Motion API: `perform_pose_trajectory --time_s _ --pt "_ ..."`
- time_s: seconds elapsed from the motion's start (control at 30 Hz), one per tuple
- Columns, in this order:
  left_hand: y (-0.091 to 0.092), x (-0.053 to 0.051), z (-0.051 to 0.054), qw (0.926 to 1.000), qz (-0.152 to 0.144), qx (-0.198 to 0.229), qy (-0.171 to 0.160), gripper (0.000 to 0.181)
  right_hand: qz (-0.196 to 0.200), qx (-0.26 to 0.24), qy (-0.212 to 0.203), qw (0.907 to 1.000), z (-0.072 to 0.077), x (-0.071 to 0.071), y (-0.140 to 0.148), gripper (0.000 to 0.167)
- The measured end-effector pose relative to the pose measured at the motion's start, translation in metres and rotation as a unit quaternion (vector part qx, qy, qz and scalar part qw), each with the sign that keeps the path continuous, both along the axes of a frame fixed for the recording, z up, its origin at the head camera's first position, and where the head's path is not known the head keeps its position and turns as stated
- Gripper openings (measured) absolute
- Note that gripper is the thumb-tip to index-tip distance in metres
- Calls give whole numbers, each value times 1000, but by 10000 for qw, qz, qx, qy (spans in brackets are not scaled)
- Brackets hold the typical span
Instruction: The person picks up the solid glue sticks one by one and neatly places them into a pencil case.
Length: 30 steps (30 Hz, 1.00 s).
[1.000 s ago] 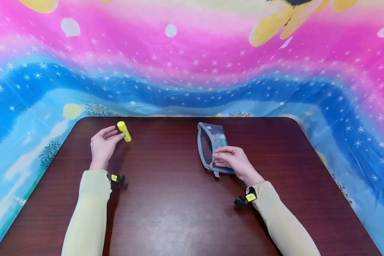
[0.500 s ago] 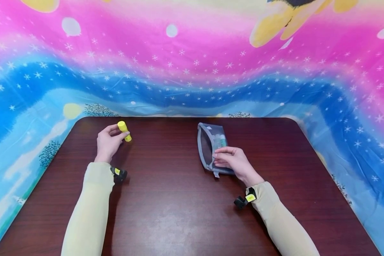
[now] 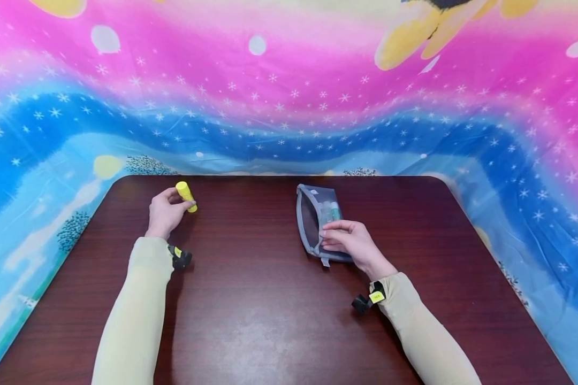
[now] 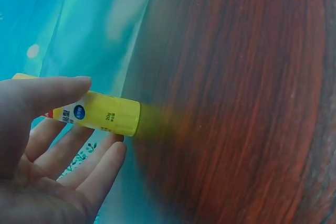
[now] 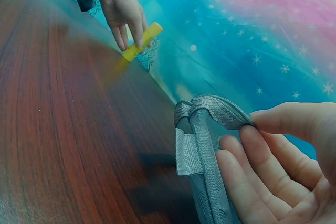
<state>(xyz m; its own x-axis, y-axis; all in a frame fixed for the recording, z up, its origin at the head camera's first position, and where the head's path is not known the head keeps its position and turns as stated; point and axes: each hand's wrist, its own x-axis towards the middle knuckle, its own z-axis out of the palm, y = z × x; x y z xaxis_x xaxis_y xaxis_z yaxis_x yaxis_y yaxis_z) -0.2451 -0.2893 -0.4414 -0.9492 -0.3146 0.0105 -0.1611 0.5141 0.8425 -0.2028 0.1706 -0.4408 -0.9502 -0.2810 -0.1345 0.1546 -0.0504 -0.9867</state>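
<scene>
At the far left of the table, a yellow glue stick [image 3: 184, 192] stands upright with its base at the tabletop. My left hand [image 3: 166, 213] holds it between the thumb and the fingers; the left wrist view shows the thumb across the label of the glue stick [image 4: 113, 113]. A grey zippered pouch [image 3: 329, 193] lies right of the middle, its mouth gaping toward the left. With thumb and fingertips, my right hand [image 3: 354, 243] pinches the zipper edge of the pouch [image 5: 202, 129]. Small tubes with white and green parts [image 3: 334, 212] show through the see-through side.
The dark wooden table [image 3: 250, 299] has rounded far corners. A printed cloth [image 3: 279, 107] in pink and blue hangs behind it and along both sides. Black cameras sit on the left wrist [image 3: 180, 258] and the right wrist [image 3: 363, 303].
My left hand has moved in to the right and taken hold of the glue stick, which stays in about the same spot. My right hand and the pouch have not visibly moved.
</scene>
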Motion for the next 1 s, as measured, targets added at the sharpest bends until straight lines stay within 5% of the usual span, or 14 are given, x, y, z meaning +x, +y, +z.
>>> perform_pose_trajectory --time_s 0.5,1.0 --pt "1 -3 -3 9995 -94 -282 -128 47 -13 67 -25 10000 1 -1 0 25" --pt "1 1 -2 9999 77 -41 -146 49 -17 61 -81 9999 1 1 -1 27"
